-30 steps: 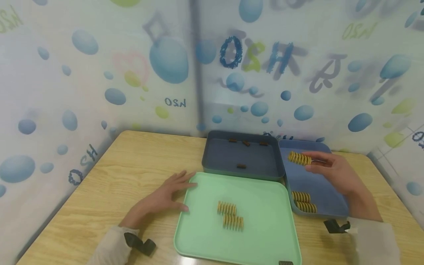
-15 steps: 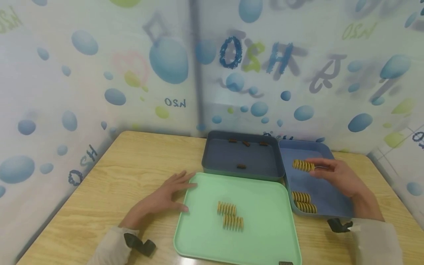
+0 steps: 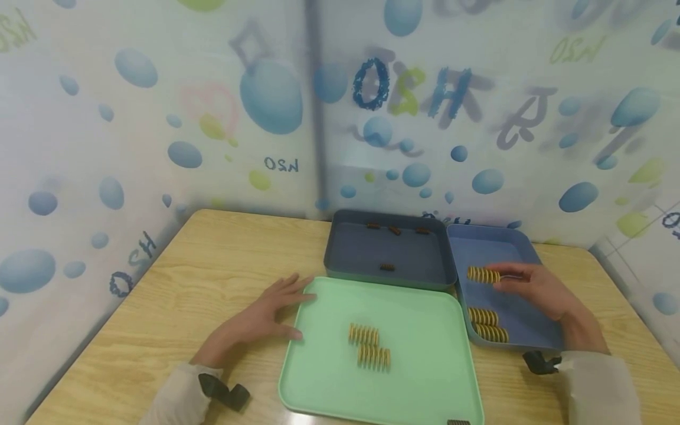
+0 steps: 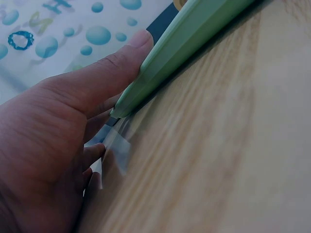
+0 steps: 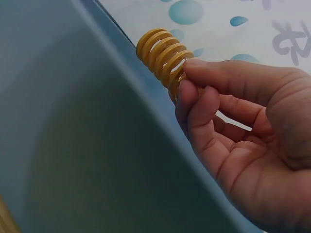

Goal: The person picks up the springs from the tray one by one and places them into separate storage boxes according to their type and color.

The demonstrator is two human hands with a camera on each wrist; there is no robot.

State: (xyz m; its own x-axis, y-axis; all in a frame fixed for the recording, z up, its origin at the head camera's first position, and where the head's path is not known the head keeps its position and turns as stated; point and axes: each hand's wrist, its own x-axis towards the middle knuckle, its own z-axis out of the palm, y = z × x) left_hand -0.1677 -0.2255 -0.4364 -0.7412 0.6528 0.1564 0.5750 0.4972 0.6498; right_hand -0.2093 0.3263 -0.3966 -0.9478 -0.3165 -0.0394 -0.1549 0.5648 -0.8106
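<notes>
My right hand pinches one end of a yellow coil spring between thumb and fingers, over the blue tray. Two more yellow springs lie side by side at that tray's near left corner. On the green tray rest two yellow springs, one slightly in front of the other. My left hand lies at the green tray's left edge with its fingers spread; in the left wrist view the thumb rests along the rim.
Behind the green tray stands a dark grey tray with several small dark springs in it. A dark spring shows at the green tray's near right corner. The wooden table meets a patterned wall at the back.
My right hand first shifted slightly right and nearer with the yellow spring, then lowered a little further over the blue tray. The left hand has stayed in place.
</notes>
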